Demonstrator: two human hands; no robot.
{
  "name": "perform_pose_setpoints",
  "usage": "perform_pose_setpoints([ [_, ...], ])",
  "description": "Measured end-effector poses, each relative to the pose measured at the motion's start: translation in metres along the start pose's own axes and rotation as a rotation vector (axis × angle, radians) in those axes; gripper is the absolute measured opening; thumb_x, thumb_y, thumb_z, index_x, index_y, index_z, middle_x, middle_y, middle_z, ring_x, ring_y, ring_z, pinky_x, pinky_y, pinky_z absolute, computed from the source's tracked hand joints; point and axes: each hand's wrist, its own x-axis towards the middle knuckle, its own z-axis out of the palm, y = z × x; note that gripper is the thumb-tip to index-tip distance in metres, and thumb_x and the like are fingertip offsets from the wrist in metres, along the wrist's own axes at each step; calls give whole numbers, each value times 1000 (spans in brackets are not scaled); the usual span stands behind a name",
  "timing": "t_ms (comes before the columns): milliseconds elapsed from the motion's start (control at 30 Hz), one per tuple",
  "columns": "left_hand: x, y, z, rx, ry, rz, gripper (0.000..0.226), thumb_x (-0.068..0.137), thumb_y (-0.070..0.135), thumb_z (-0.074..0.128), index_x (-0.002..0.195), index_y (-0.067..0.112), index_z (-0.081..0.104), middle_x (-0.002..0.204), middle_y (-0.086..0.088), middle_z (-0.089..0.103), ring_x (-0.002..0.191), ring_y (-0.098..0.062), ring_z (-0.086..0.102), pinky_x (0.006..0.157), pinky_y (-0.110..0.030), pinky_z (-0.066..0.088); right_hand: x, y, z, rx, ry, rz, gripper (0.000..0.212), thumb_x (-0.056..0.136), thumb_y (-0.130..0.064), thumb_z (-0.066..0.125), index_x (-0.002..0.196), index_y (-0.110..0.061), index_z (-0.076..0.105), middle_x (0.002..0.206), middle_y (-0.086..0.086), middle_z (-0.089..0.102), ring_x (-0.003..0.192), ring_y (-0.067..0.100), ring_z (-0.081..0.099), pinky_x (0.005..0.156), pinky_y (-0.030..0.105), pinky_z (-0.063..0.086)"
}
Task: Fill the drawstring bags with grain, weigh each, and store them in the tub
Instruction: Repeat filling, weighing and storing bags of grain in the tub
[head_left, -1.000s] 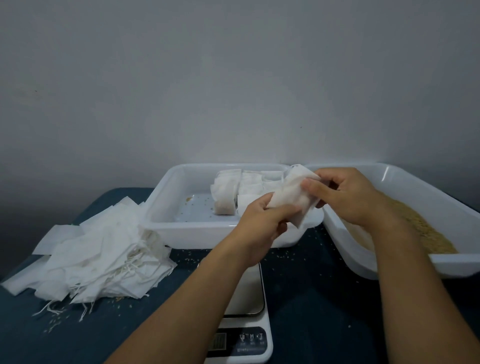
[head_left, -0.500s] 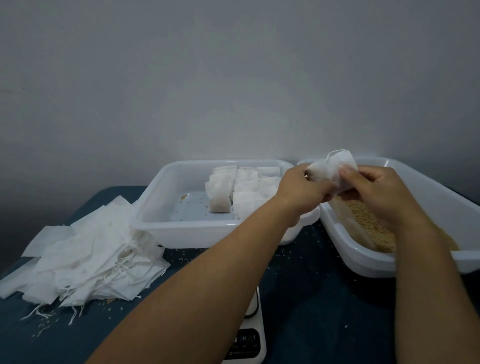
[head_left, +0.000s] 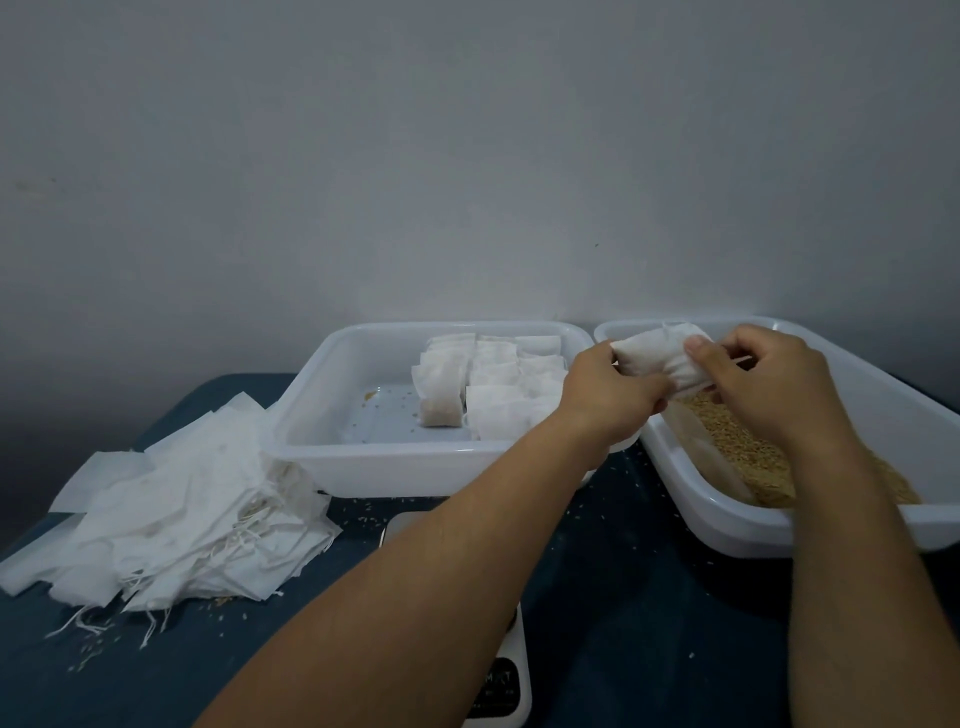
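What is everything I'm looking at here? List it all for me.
held bag: one, white, over the grain tub's near-left corner
filled bags: several, white, in rows at the storage tub's right side
storage tub: one, white, centre
grain tub: one, white, right, holding tan grain
empty bags: a heap, white, left on the table
scale: one, white, near edge, mostly under the left arm
table: dark blue, scattered with grains
left hand: pinches the held bag
right hand: pinches the held bag

Two white tubs (head_left: 363, 457) — one scale (head_left: 506, 691); one held bag (head_left: 660, 358); two hands (head_left: 608, 395); one loose heap of empty bags (head_left: 182, 509) — uncountable.
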Motion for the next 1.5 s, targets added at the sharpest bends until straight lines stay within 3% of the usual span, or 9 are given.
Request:
perform_pose_setpoints([
  [133,-7,1,-2,-124,-32,15,28,85,2,77,110,8,67,100,-13,72,83,-19,70,87,-43,65,-1,-10,-3,184,-62,-67,18,100,-49,66,91,-34,71,89,-12,75,86,13,72,83,46,61],
  [333,-37,3,-22,-238,-84,55,29,89,4,78,115,8,66,98,-11,70,88,-22,66,95,-50,59,-8,-47,-3,254,-87,-213,6,98,-37,72,95,-31,71,89,-12,73,83,11,69,74,31,56],
  [633,-97,-12,-111,164,-92,206,33,79,29,86,109,30,72,104,5,78,96,-15,75,89,-37,63,-36,-118,15,159,-449,-457,11,89,-34,80,92,-40,72,94,-24,73,94,-2,68,74,5,46],
  [733,-116,-24,-136,194,-63,218,29,80,29,86,107,29,74,100,5,79,94,-14,75,88,-33,62,-45,-130,33,162,-537,-496,25,88,-33,82,105,-47,69,100,-26,71,99,-5,68,82,5,47],
  [900,-141,-48,-169,160,32,194,27,84,24,87,107,32,75,102,7,79,94,-12,75,81,-21,57,-62,-133,59,355,-673,-336,88,80,-39,90,148,-59,38,115,-17,74,113,3,70,97,14,52],
  [1033,-147,-60,-181,129,84,214,31,85,19,86,113,28,75,106,5,80,99,-14,76,85,-25,59,-87,-122,87,369,-611,-118,68,84,-55,80,145,-46,51,114,-12,75,109,1,70,101,33,57],
  [1167,-147,-66,-183,153,81,219,35,83,23,86,116,27,74,108,5,79,101,-16,76,91,-38,62,-106,-111,105,312,-519,-151,7,95,-37,75,100,-32,76,93,-11,77,87,8,72,82,32,61],
  [1300,-151,-67,-185,278,83,257,35,82,40,83,115,40,69,106,13,76,98,-12,74,84,-33,62,-123,-104,111,351,-432,-222,12,100,-25,70,92,-33,74,86,-15,73,82,6,68,70,13,50],
  [1500,-148,-69,-193,359,90,276,10,93,26,78,96,35,75,90,11,75,75,-6,68,66,-23,54,-139,-98,117,288,-396,-307,11,98,-17,72,102,-25,79,92,-19,75,89,7,71,77,18,54],
])
